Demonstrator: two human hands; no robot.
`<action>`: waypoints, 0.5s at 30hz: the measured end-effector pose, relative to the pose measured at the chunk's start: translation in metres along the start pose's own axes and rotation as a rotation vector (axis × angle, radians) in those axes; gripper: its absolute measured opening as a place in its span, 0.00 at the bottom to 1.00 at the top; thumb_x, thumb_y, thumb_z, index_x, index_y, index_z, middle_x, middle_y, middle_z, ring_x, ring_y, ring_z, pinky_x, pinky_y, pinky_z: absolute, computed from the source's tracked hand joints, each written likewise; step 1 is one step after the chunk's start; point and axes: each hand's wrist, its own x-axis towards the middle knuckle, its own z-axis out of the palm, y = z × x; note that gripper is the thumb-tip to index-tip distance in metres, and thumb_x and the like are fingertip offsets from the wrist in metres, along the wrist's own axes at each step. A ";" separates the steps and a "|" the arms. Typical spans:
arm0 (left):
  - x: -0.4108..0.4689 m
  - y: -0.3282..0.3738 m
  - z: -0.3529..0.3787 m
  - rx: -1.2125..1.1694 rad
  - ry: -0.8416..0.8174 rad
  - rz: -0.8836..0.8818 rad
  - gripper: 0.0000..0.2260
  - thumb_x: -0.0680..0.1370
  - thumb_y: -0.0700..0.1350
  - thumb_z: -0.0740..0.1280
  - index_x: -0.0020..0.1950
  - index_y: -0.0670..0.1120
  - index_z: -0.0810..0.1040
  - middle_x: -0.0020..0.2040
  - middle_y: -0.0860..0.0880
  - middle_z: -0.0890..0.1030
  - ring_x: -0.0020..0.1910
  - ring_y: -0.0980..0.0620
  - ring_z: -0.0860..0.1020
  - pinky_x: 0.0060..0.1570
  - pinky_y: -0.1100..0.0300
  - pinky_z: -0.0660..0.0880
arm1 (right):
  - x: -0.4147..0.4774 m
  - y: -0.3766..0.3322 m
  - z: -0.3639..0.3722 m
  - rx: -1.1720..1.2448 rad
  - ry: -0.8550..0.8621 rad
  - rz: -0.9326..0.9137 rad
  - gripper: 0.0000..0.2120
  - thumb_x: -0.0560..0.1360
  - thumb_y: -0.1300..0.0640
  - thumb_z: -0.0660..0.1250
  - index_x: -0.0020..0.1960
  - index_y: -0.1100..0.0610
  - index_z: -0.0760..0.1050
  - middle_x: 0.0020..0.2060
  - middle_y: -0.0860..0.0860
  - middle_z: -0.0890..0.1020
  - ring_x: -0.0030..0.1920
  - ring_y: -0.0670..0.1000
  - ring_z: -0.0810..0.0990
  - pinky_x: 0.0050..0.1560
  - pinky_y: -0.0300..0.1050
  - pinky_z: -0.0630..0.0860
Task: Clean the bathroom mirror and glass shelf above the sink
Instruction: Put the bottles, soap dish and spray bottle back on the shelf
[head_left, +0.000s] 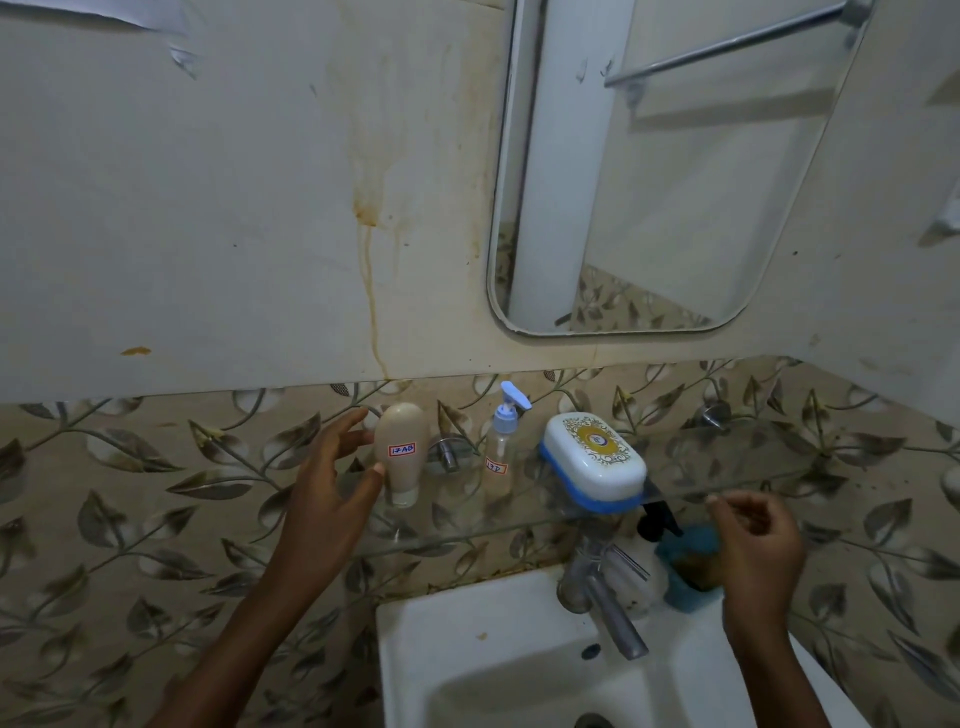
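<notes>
Left hand (332, 467) spread beside beige tube (400, 447), thumb touching, no grip yet. Tube stands cap-down at the left end of the glass shelf (769, 462). Looks light, squashy, tippy, so I'd take it mid-body. Right hand (753, 540) loosely curled, empty, at shelf's front edge. Mirror (649, 182) above shelf.

Centre frame, on clear glass shelf (457, 525): upturned beige plastic tube (400, 452), clear pump bottle with blue nozzle (501, 452), white-and-blue oval soap box (595, 462). Left hand (327, 483) spread beside tube, thumb touching. Right hand (758, 540) lower right, loosely curled, seemingly empty.
</notes>
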 end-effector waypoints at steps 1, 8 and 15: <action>0.000 0.000 0.001 0.001 0.001 0.004 0.22 0.75 0.37 0.65 0.66 0.54 0.67 0.60 0.54 0.75 0.54 0.76 0.69 0.46 0.77 0.66 | 0.003 0.012 -0.006 -0.007 0.003 0.052 0.05 0.71 0.66 0.68 0.42 0.58 0.74 0.35 0.54 0.76 0.37 0.53 0.74 0.32 0.28 0.73; 0.000 -0.001 0.000 0.002 -0.007 -0.017 0.22 0.75 0.37 0.65 0.67 0.53 0.67 0.59 0.53 0.75 0.54 0.75 0.70 0.47 0.73 0.64 | 0.006 0.083 -0.006 -0.251 -0.186 0.285 0.06 0.71 0.71 0.65 0.35 0.65 0.74 0.35 0.59 0.78 0.39 0.59 0.76 0.42 0.51 0.73; 0.001 0.001 -0.003 -0.009 -0.011 -0.024 0.22 0.75 0.35 0.65 0.63 0.57 0.67 0.57 0.51 0.77 0.52 0.78 0.70 0.43 0.83 0.64 | 0.017 0.105 0.029 -0.300 -0.378 0.325 0.22 0.68 0.73 0.71 0.61 0.72 0.70 0.59 0.65 0.76 0.60 0.64 0.74 0.61 0.52 0.70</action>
